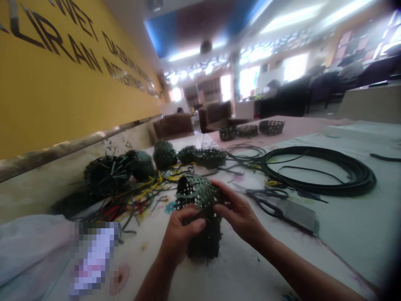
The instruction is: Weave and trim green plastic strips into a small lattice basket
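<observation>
A dark green woven piece [203, 192] with an open lattice stands at the middle of the table, between my two hands. My left hand [184, 230] grips its near left side, thumb bent over the weave. On the right side, my right hand [236, 213] pinches the piece between thumb and fingers. The lower part of the weave hangs below my hands and reaches the white table cover. Part of the piece is hidden behind my fingers.
A coil of dark strip [360, 179] and scissors [269, 202] lie to the right. Finished-looking woven baskets [164, 154] stand behind, with small ones [271, 127] farther back. Yellow and green strip scraps [156, 182] litter the left. White cloth [31, 246] lies at lower left.
</observation>
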### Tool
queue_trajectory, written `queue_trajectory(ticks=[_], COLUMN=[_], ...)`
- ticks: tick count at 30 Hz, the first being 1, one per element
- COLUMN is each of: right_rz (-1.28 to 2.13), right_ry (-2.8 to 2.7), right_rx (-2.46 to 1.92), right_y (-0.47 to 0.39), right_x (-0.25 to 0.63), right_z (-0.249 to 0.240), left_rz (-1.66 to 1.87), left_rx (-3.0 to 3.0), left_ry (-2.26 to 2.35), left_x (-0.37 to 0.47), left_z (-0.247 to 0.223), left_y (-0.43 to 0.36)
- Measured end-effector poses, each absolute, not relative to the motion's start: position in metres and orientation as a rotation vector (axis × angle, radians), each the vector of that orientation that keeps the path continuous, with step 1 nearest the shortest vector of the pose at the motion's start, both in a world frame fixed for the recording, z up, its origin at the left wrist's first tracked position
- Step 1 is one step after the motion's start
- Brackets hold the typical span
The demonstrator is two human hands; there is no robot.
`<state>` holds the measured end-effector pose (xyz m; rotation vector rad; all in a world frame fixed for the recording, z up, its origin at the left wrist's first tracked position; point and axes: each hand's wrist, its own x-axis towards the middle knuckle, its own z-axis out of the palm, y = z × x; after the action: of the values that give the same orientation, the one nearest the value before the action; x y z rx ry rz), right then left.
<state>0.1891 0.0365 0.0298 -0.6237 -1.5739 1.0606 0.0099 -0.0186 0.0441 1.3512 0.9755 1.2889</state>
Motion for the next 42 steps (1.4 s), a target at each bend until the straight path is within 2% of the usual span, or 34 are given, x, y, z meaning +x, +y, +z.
queue_trajectory(ticks=[7, 17, 42], right_rz=[1.043, 1.003, 1.002], right_ry=[-1.625, -1.685, -1.623], right_rx=[-0.584, -0.449, -0.527], right_y=[0.035, 0.038, 0.040], right_x=[0.191, 0.192, 0.191], right_z=[0.034, 0.027, 0.030], left_rz=[1.167, 1.136, 1.272], left_rx=[1.415, 1.084, 1.471], left_ry=[0.983, 0.949, 1.157], left_x=[0.001, 0.002, 0.011], left_z=[0.050, 0.052, 0.042], left_y=[-0.016, -0.016, -0.014])
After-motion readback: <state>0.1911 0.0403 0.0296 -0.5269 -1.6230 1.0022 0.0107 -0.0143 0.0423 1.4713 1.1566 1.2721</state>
